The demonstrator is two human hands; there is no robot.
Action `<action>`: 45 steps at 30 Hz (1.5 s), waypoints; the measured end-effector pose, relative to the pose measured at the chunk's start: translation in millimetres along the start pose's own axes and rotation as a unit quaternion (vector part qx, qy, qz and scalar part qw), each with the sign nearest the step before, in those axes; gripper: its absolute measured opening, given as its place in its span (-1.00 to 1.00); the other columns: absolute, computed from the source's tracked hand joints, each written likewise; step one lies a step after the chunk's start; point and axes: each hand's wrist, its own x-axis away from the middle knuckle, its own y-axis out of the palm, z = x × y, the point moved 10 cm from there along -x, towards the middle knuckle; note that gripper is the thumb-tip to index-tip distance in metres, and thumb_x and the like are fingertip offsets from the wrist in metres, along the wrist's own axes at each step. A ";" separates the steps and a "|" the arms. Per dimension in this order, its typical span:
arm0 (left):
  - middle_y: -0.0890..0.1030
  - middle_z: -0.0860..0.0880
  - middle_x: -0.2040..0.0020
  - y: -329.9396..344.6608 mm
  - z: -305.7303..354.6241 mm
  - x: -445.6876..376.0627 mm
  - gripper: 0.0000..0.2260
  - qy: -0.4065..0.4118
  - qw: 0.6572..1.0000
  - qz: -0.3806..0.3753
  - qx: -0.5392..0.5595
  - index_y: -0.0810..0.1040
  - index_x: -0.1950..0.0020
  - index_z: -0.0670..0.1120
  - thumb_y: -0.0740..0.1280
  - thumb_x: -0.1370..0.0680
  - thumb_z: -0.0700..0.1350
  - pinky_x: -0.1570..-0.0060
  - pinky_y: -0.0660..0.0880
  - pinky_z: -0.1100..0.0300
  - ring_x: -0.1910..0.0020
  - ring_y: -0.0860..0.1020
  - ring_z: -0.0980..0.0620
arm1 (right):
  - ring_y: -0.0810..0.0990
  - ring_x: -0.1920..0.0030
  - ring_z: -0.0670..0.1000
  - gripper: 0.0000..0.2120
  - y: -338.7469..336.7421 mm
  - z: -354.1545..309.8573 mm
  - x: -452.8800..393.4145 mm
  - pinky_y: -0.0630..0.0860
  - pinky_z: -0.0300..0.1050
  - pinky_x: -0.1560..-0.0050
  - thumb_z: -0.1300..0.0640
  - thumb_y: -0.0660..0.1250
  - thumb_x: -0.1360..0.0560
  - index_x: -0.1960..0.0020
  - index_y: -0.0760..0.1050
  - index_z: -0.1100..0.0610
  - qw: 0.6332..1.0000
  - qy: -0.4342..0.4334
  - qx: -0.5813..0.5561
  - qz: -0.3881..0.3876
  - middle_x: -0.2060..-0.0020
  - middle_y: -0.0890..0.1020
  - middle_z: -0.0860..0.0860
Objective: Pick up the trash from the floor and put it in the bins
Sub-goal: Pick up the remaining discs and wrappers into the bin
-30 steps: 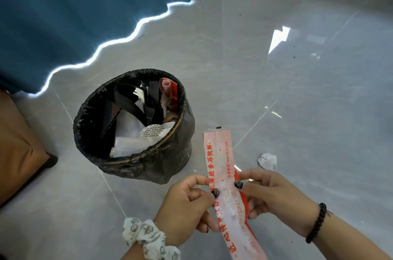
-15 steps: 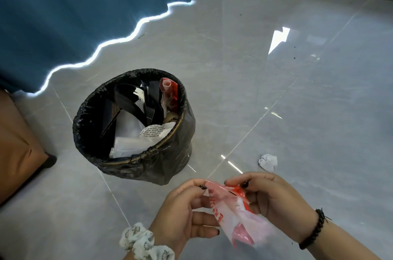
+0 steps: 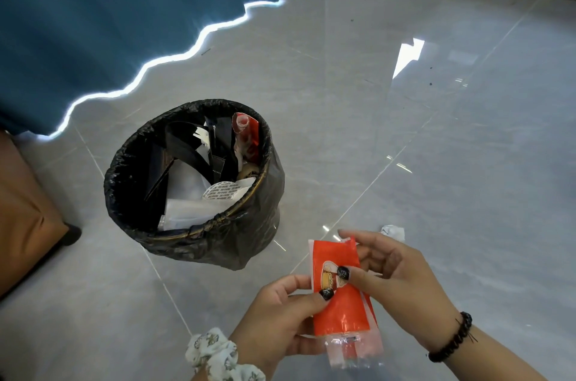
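Folded since a second ago: red wrapper [image 3: 338,293], then a long strip, now a short packet held at 5 o'clock of the bin [image 3: 268,193]. Left hand [image 3: 280,318]: thumb and curled fingers pinch its left edge. Right hand [image 3: 396,284]: thumb on the front, fingers behind. Crumpled white paper [image 3: 393,231]: on the grey floor [image 3: 405,131], just beyond the right hand. Bin: black-lined, holding trash, near a blue curtain [image 3: 124,6].
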 end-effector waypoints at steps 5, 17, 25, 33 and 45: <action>0.68 -0.23 0.18 -2.3 3.7 1.9 -0.86 0.013 0.996 0.019 0.085 0.56 -0.08 -0.23 0.28 -0.55 -0.26 0.49 0.54 0.19 0.40 0.64 -0.04 | 0.64 0.13 -0.04 -0.71 -0.3 -29.6 8.5 0.59 -0.19 0.21 0.33 0.39 -0.42 0.15 0.64 -0.07 0.974 -0.174 0.147 0.011 0.18 0.67 -0.10; 0.70 -0.16 0.11 -19.4 15.0 0.6 -0.74 0.090 0.988 0.081 0.095 0.57 -0.06 -0.17 0.43 -0.38 -0.30 0.31 0.59 0.12 0.19 0.68 -0.10 | 0.60 -0.04 -0.03 -0.77 3.8 -17.1 14.2 0.61 -0.18 0.12 0.08 0.29 -0.34 0.05 0.63 -0.08 0.986 -0.152 0.072 -0.010 0.00 0.62 -0.11; 0.71 -0.10 0.19 -25.9 32.6 2.7 -0.86 0.179 0.977 0.117 -0.009 0.56 0.11 -0.20 0.44 -0.37 -0.32 0.30 0.60 0.11 0.21 0.69 -0.07 | 0.67 0.14 0.14 -0.71 18.8 11.9 11.6 0.61 -0.05 0.25 0.15 0.43 -0.25 0.03 0.67 0.14 0.985 0.066 -0.119 -0.108 0.12 0.68 0.15; 0.70 -0.09 0.16 -11.4 15.4 -2.8 -0.81 0.105 0.991 0.080 -0.019 0.52 -0.06 -0.10 0.34 -0.50 -0.05 0.29 0.61 0.08 0.21 0.69 -0.09 | 0.65 0.16 -0.01 -0.80 0.8 -10.6 6.9 0.60 -0.13 0.32 0.27 0.42 -0.36 0.21 0.68 -0.03 0.990 -0.120 0.073 0.004 0.18 0.65 -0.04; 0.70 -0.13 0.19 -29.4 11.1 -4.5 -0.70 0.099 0.984 0.133 0.071 0.49 -0.07 -0.16 0.45 -0.39 -0.30 0.30 0.60 0.11 0.22 0.69 -0.06 | 0.62 0.10 -0.11 -0.73 -8.3 -21.5 5.5 0.53 -0.32 0.16 0.34 0.23 -0.36 0.21 0.64 0.05 0.935 -0.292 0.200 0.031 0.13 0.64 -0.08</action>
